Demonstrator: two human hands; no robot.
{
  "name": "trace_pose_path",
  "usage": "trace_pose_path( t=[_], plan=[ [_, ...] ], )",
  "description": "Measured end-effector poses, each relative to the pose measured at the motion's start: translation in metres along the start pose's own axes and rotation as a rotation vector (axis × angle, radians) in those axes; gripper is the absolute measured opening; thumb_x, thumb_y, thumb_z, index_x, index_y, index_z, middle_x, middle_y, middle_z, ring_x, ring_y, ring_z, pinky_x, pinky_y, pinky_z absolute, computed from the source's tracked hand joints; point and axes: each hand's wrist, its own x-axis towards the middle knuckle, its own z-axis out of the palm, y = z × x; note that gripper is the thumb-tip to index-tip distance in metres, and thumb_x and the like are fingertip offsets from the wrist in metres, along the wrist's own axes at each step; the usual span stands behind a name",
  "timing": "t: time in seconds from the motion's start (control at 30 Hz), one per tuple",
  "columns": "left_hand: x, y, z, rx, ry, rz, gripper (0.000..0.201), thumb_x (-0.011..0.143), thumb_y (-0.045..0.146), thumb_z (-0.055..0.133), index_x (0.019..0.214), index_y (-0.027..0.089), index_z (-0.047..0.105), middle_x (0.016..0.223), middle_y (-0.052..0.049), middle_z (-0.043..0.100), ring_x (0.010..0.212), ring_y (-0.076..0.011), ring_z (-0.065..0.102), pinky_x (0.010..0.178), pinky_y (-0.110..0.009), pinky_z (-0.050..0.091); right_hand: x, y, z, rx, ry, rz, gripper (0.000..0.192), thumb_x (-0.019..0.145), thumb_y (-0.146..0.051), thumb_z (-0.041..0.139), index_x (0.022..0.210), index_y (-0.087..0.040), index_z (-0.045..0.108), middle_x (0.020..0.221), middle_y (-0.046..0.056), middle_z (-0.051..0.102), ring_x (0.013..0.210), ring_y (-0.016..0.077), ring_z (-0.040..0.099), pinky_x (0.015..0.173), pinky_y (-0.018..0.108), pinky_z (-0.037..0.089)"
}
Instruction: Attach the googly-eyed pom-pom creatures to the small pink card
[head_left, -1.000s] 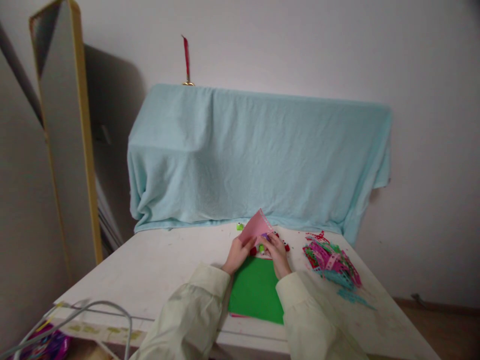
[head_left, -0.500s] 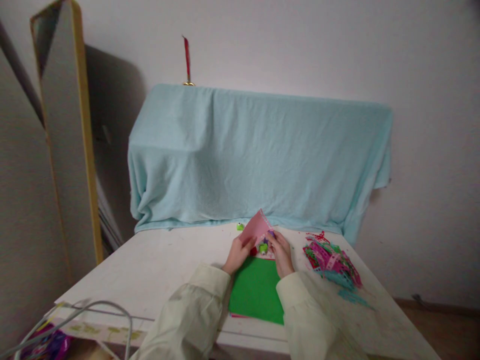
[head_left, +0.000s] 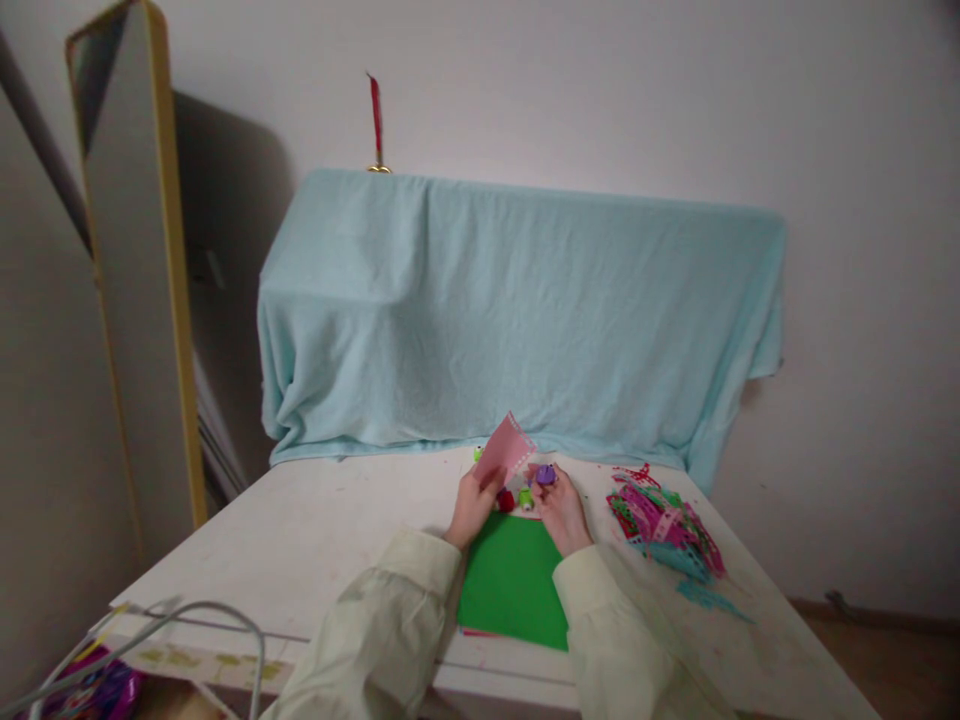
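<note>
My left hand (head_left: 472,507) is closed on a pink sheet of paper (head_left: 504,447), tilted up, with a row of small cut-outs along its right edge. In my right hand (head_left: 561,508) is a small purple craft punch (head_left: 546,475), held apart from the sheet. Between the hands a red punch (head_left: 505,500) and a green punch (head_left: 526,497) sit on the table. Below them lies a green sheet (head_left: 514,580) on top of a stack whose pink edge shows at the bottom. Another small green piece (head_left: 478,453) is partly hidden behind the pink sheet.
A pile of pink, red, green and blue lacy paper strips (head_left: 664,525) lies on the white table (head_left: 337,540) to the right. A light blue cloth (head_left: 525,310) hangs behind. Grey cables (head_left: 225,608) curve over the front left corner, and a mirror (head_left: 139,250) leans at left.
The purple punch has come away from the pink sheet's edge in my right hand. My left hand has tilted the sheet slightly up and left, uncovering more of the red punch.
</note>
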Motion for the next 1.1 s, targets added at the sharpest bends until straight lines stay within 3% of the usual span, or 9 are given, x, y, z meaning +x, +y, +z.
trace_pose_path(
  t=[0.2,0.33,0.5,0.57,0.63,0.73,0.83,0.97,1.1],
  plan=[
    [0.001,0.001,-0.001,-0.007,0.009,0.011,0.034,0.083,0.041,0.053,0.098,0.014,0.065,0.092,-0.007,0.067,0.085,-0.0199,0.059,0.078,-0.029,0.044,-0.007,-0.008,0.005,0.160,-0.087,0.179,0.045,0.079,-0.059,0.050,0.082,-0.017,0.065,0.062,0.003,0.060,0.036,0.0079,0.033,0.036,0.024,0.027],
    [0.000,0.003,0.000,-0.015,0.031,0.013,0.033,0.082,0.041,0.054,0.098,0.015,0.066,0.091,-0.007,0.067,0.084,-0.0199,0.059,0.078,-0.029,0.044,-0.012,-0.013,0.010,0.164,-0.121,0.199,0.047,0.077,-0.062,0.052,0.082,-0.017,0.064,0.049,-0.005,0.042,0.034,0.0065,0.022,0.035,0.023,0.021],
    [0.000,0.002,0.001,0.005,0.023,0.015,0.035,0.084,0.041,0.052,0.101,0.014,0.065,0.093,-0.007,0.067,0.087,-0.0205,0.059,0.081,-0.030,0.044,-0.013,-0.018,0.011,0.218,-0.169,0.160,0.047,0.080,-0.063,0.049,0.085,-0.018,0.061,0.047,-0.009,0.027,0.037,0.0067,0.016,0.037,0.021,0.022],
    [0.000,0.000,0.000,0.028,0.006,0.017,0.035,0.085,0.041,0.050,0.101,0.014,0.065,0.093,-0.007,0.067,0.086,-0.0203,0.059,0.080,-0.030,0.043,-0.013,-0.017,0.010,0.141,-0.208,0.139,0.047,0.080,-0.063,0.047,0.084,-0.018,0.062,0.047,-0.009,0.025,0.038,0.0070,0.015,0.038,0.021,0.022],
    [0.001,-0.001,-0.001,0.041,-0.011,0.017,0.035,0.086,0.042,0.050,0.100,0.014,0.065,0.092,-0.007,0.067,0.085,-0.0200,0.059,0.079,-0.029,0.043,-0.013,-0.012,0.009,-0.084,-0.207,0.083,0.046,0.077,-0.062,0.052,0.075,-0.018,0.061,0.046,-0.009,0.027,0.038,0.0072,0.017,0.039,0.022,0.021],
    [0.001,0.000,-0.001,0.044,-0.009,0.013,0.035,0.085,0.042,0.050,0.096,0.013,0.065,0.089,-0.007,0.067,0.083,-0.0196,0.059,0.077,-0.028,0.044,-0.014,-0.004,0.008,-0.543,-0.128,-0.140,0.044,0.071,-0.058,0.062,0.053,-0.018,0.052,0.045,-0.006,0.034,0.043,0.0089,0.027,0.043,0.024,0.021],
    [0.001,0.002,-0.002,0.050,0.004,0.015,0.035,0.085,0.043,0.050,0.093,0.013,0.065,0.086,-0.006,0.067,0.080,-0.0191,0.058,0.074,-0.027,0.043,-0.016,-0.001,0.008,-0.828,-0.045,-0.333,0.048,0.074,-0.056,0.059,0.047,-0.019,0.043,0.045,-0.004,0.038,0.047,0.0110,0.034,0.047,0.024,0.023],
    [0.000,0.006,-0.003,0.049,-0.008,0.036,0.035,0.086,0.043,0.049,0.094,0.013,0.064,0.085,-0.005,0.066,0.080,-0.0188,0.058,0.073,-0.027,0.043,-0.016,-0.004,0.007,-0.831,0.036,-0.356,0.047,0.078,-0.055,0.053,0.049,-0.020,0.042,0.045,-0.004,0.040,0.048,0.0114,0.037,0.048,0.024,0.026],
    [0.000,0.008,-0.003,0.061,-0.001,0.020,0.036,0.086,0.045,0.048,0.092,0.013,0.064,0.083,-0.005,0.066,0.077,-0.0185,0.058,0.072,-0.027,0.043,-0.012,-0.004,0.006,-0.532,0.059,-0.098,0.046,0.075,-0.059,0.053,0.052,-0.020,0.044,0.040,-0.005,0.036,0.037,0.0091,0.030,0.039,0.023,0.022]
  ],
)
